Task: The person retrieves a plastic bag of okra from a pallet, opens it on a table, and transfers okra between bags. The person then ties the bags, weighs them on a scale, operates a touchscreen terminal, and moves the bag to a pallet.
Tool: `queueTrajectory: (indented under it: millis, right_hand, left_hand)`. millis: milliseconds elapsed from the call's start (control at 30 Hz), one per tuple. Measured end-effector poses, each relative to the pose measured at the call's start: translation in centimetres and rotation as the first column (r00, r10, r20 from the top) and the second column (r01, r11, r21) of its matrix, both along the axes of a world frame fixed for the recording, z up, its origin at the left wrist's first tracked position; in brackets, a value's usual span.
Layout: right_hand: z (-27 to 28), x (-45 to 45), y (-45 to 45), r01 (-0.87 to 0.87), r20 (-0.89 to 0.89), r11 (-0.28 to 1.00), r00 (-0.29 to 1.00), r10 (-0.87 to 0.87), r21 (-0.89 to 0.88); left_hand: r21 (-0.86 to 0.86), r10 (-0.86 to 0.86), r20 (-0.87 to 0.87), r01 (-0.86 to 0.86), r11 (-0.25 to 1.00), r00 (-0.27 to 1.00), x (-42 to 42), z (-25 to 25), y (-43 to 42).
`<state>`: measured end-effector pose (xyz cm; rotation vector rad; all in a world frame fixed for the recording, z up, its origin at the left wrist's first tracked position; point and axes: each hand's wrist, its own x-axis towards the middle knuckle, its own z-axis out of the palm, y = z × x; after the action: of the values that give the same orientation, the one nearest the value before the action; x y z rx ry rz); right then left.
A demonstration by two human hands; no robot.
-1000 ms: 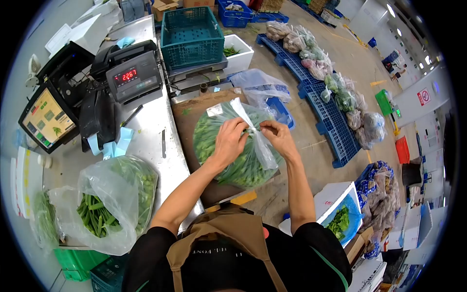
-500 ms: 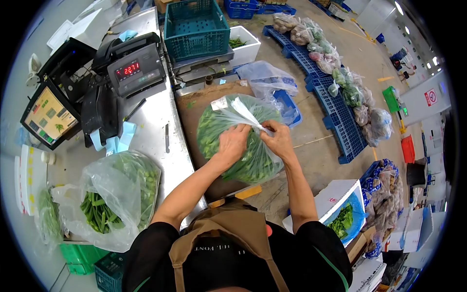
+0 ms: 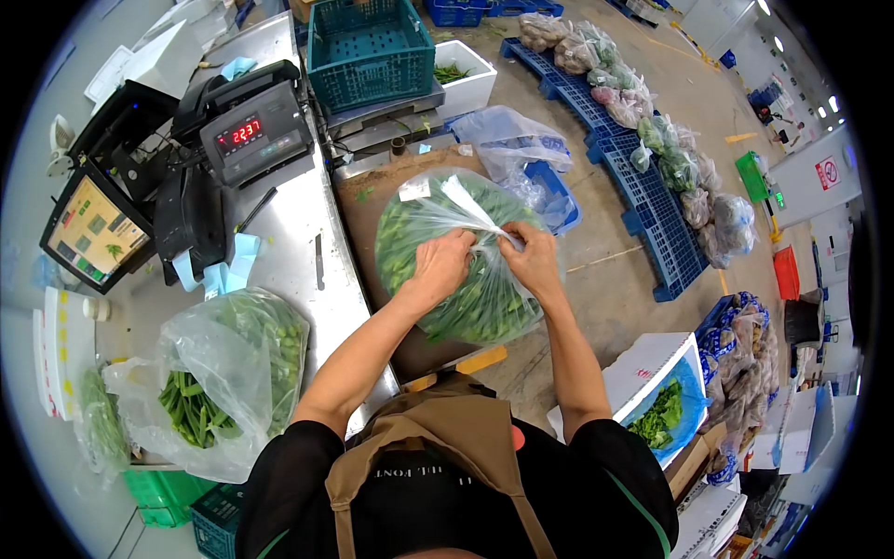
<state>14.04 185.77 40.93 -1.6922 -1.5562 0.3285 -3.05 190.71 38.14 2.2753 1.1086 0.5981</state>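
A clear plastic bag (image 3: 419,224) full of green vegetables lies on a brown board (image 3: 372,200) in front of me. Its neck is gathered into a twisted white strip with a small white label beside it. My left hand (image 3: 442,265) has its fingers closed on the gathered plastic at the neck. Close by on the right, my right hand (image 3: 533,256) pinches the bag's neck between thumb and fingers. The fingertips of both hands almost meet there. The exact grip of the left fingers is partly hidden.
A scale display (image 3: 256,132) with red digits and a touch screen (image 3: 96,224) stand at the left. An open bag of green pods (image 3: 191,410) is on the metal table (image 3: 321,326). A teal crate (image 3: 368,56) stands ahead; a blue pallet (image 3: 643,205) holds bagged produce.
Both hands stay at the bag's neck, with the left fingers shifted slightly. The red digits on the display differ. The whole view has tilted a little.
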Motion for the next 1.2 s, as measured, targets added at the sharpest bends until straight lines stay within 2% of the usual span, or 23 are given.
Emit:
queueTrajectory:
  millis: [67,133,233,333,467,567,667,767,867,967,1067,1200]
  right_hand:
    - [-0.2,-0.1,0.1,-0.013,0.013,0.999,1.0,0.012,0.05]
    - [0.2,-0.5,0.2,-0.032,-0.034,0.994,0.999,0.036,0.104]
    - [0.7,-0.2,0.6,0.047,-0.429,0.999,0.902,-0.047,-0.01]
    - [0.3,1.7,1.4,-0.142,-0.297,0.948,0.953,0.054,-0.285]
    - [-0.8,2.8,2.2,-0.238,-0.354,0.881,0.931,0.087,-0.408]
    - [0.6,2.3,2.1,-0.29,-0.336,0.839,0.932,0.137,-0.461]
    - [1.5,1.4,1.2,-0.248,-0.423,0.908,0.902,0.09,-0.337]
    - [0.8,1.8,0.1,-0.305,-0.412,0.911,0.894,0.174,-0.278]
    - [0.4,2.2,0.0,-0.325,-0.335,0.892,0.917,0.217,-0.312]
    - [0.2,1.3,0.1,-0.298,-0.294,0.917,0.931,0.217,-0.267]
    - [0.0,0.5,-0.2,-0.229,0.008,0.972,0.973,0.229,0.051]
    - [-0.7,-0.1,-0.3,-0.22,0.167,0.93,0.97,0.177,0.294]
  left_hand:
    - [0.016,0.058,-0.045,-0.058,0.998,0.997,0.1,0.0,0.2]
    - [-0.004,0.069,0.067,-0.069,0.998,0.995,-0.1,-0.2,0.5]
    - [-0.016,0.088,0.189,-0.087,0.996,0.978,0.2,-0.6,0.3]
    - [-0.027,0.127,0.252,-0.124,0.992,0.959,0.9,-0.7,-0.1]
    - [-0.044,0.175,0.257,-0.169,0.985,0.951,1.3,-0.5,-0.5]
    - [-0.011,0.162,0.318,-0.167,0.986,0.934,1.2,-0.2,-0.7]
    - [0.098,0.094,0.398,-0.144,0.985,0.912,0.9,0.0,-1.0]
    - [0.156,0.052,0.471,-0.141,0.978,0.88,0.4,0.9,-1.4]
    - [0.193,0.046,0.485,-0.158,0.968,0.873,0.3,1.7,-1.2]
    - [0.19,0.038,0.449,-0.137,0.972,0.893,0.4,2.9,-1.0]
    - [0.169,0.015,0.454,-0.103,0.98,0.891,0.4,3.1,-0.7]
    - [0.254,-0.086,0.438,-0.031,0.967,0.895,0.4,2.0,-0.4]
